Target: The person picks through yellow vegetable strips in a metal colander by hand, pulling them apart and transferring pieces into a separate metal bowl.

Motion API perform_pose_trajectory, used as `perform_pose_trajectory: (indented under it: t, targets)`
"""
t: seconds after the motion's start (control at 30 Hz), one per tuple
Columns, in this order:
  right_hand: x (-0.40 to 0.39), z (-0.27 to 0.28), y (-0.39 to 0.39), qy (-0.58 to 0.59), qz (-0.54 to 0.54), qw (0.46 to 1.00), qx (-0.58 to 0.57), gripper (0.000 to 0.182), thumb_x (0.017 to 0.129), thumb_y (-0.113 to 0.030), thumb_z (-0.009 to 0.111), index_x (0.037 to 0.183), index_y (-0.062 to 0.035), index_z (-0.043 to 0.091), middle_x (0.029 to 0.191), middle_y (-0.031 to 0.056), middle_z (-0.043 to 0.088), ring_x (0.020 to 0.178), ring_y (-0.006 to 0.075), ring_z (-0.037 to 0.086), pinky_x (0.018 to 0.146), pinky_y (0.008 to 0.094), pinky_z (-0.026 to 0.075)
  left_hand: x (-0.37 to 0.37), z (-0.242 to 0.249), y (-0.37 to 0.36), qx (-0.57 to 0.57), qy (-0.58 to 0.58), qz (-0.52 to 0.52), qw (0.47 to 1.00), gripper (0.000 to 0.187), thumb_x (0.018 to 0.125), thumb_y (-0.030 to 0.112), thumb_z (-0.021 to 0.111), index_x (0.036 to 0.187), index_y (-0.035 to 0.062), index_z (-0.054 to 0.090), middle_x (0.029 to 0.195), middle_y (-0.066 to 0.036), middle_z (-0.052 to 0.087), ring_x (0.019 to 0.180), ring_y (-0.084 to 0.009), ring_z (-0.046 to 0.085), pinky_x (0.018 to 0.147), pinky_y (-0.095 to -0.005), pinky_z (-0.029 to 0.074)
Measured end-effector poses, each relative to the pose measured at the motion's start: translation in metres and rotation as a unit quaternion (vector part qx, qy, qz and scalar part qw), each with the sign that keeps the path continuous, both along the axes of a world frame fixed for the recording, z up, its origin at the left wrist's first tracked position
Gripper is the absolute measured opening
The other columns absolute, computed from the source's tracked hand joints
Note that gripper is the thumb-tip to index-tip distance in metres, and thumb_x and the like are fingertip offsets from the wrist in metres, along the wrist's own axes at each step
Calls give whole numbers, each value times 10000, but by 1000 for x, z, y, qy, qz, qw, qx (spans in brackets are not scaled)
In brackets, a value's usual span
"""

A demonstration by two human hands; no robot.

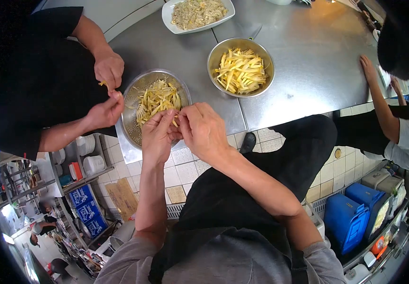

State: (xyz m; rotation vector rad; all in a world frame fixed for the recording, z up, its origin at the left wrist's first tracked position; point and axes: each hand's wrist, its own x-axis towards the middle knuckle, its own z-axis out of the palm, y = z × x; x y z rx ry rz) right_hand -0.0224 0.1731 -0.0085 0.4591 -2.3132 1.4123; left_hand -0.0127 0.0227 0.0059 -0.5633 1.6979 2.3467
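Hand pair, with yellow piece, over colander.
Left hand (156, 137) and right hand (205, 130): fingers of both pinched narrow on one small yellow piece (175, 122), above the near side of the colander (129, 110); loose strips (159, 98) inside; bowl of strips (271, 71) farther right on the bench (308, 57); co-worker's hands (106, 111) at left. Risks: a loose pinch could drop the piece; a wrist knock could tip the colander, set near the bench's corner.

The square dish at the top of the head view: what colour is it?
The dish is white, seen best in the head view.
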Motion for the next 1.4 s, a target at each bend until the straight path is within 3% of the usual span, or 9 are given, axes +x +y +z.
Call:
perform_pose_trajectory:
  t: [0.33, 0.6, 0.7, 0.73, 0.8, 1.0, 1.13, 1.23, 1.4]
  targets:
    - [12, -7, -2, -24, 45, 997, 65, 129, 826, -44, 724, 937, -42, 658, 882, 123, 636, 859, 327, 606, 759, 445, 468, -10, -18, -45, -79, 51, 188, 978, 233, 1043, 189, 647, 1116, -32, 640, 958, -184, 734, 820, -239, 748, 725, -340, 629]
    - [7, -21, -4, 11, 43, 982, 186, 131, 773, -103, 663, 857, -34, 735, 895, 105, 641, 960, 282, 556, 808, 432, 402, -8, -43, -77, -87, 23, 162, 983, 167, 984, 73, 626, 1117, -17, 671, 953, -113, 696, 742, -171, 649, 665, -253, 531]
    - [7, -20, -6, 8, 48, 978, 202, 147, 775, -114, 656, 863, -33, 741, 890, 105, 637, 976, 284, 550, 817, 434, 397, -14, -53, -72, -447, 138, 46, 883, 194, 959, 138, 670, 1083, 5, 737, 820, -93, 710, 671, -185, 640, 675, -292, 506]
    - [7, -19, -7, 7, 48, 978, 201, 145, 777, -116, 657, 860, -32, 740, 887, 107, 635, 975, 285, 549, 816, 432, 396, -16, -53, -70, -447, 138, 46, 883, 194, 959, 138, 670, 1083, 5, 737, 820, -93, 710, 671, -185, 640, 675, -292, 506]
    - [7, -18, -7, 7, 49, 979, 200, 143, 778, -116, 657, 861, -35, 740, 887, 108, 635, 973, 286, 548, 814, 432, 396, -23, -41, -55, -602, 98, 3, 793, 221, 932, 167, 702, 1070, 0, 749, 768, -137, 711, 693, -251, 681, 727, -343, 531]
    - [5, -19, -4, -7, 58, 981, 183, 122, 773, -104, 671, 855, -51, 744, 890, 105, 637, 958, 281, 550, 802, 429, 399, -33, -37, -54, -649, 88, -39, 755, 215, 905, 165, 734, 1051, 9, 757, 865, -173, 734, 748, -294, 709, 769, -361, 544]
    - [1, -20, -7, 2, 48, 992, 115, 111, 755, -73, 698, 851, -56, 750, 892, 83, 651, 951, 272, 559, 796, 423, 408, -32, -44, -70, -580, 188, 54, 791, 191, 921, 129, 735, 1045, -17, 743, 861, -129, 735, 720, -223, 687, 720, -311, 527]
    - [0, -18, -6, -14, 71, 990, 124, 230, 721, -2, 743, 941, -60, 775, 957, 65, 701, 974, 266, 592, 815, 408, 447, -30, -14, -64, -298, 102, 116, 942, 102, 974, 82, 709, 1026, -6, 704, 817, -15, 652, 664, -18, 508, 579, -188, 374]
    - [0, -9, -11, -20, 56, 998, 34, 216, 780, -39, 764, 995, -40, 778, 923, 86, 716, 899, 287, 618, 789, 417, 471, -22, 4, -54, -68, 74, 82, 992, 56, 983, 54, 700, 980, 23, 654, 771, 13, 589, 597, -22, 435, 525, -196, 317]
